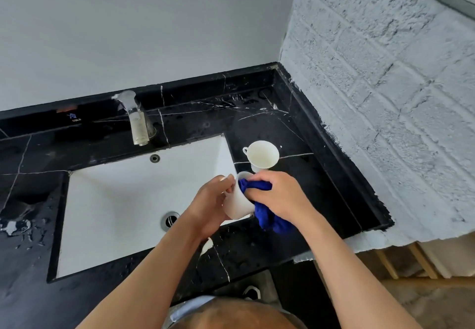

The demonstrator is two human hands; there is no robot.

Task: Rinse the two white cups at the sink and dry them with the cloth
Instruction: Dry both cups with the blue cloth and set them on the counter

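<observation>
My left hand grips a white cup above the right edge of the white sink. My right hand holds a blue cloth, with part of the cloth pushed into the mouth of that cup and the rest hanging below my palm. A second white cup with a small handle stands upright on the black counter, just behind my hands.
A metal tap rises behind the sink, and the drain sits near the basin's front. Water drops lie on the counter at left. A white brick wall closes off the right side.
</observation>
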